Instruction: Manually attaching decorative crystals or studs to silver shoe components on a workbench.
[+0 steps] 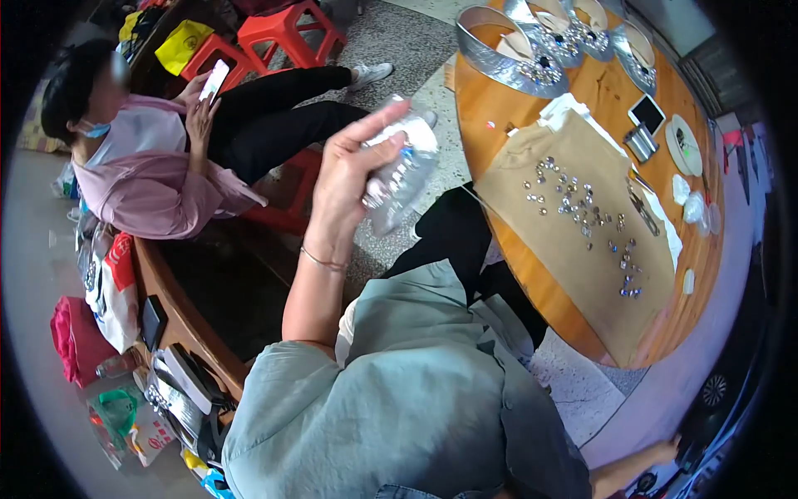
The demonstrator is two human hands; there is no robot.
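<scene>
Bag (407,185) of clear plastic: held in the left hand (345,170), thumb and forefinger pinching its upper part, where a white patch shows. Position: raised in front of the torso, above the speckled floor (416,46) in this view and left of the round wooden table (485,133). Long axis: from the pinch, the bag runs down and slightly left in the picture; the lower end hangs free of the fingers. Governing relation: the tan cloth (615,308) on the table, with its scattered faceted stones (568,200), lies to the right of the grip, and the table's near-left edge falls between the two. Nearer hand: left. The right hand (661,453) is low at the far right, well apart from the bag, beside a dark object (698,437); its finger closure, and whether it touches that object, cannot be determined. Bag mouth: cannot be told open or sealed.
</scene>
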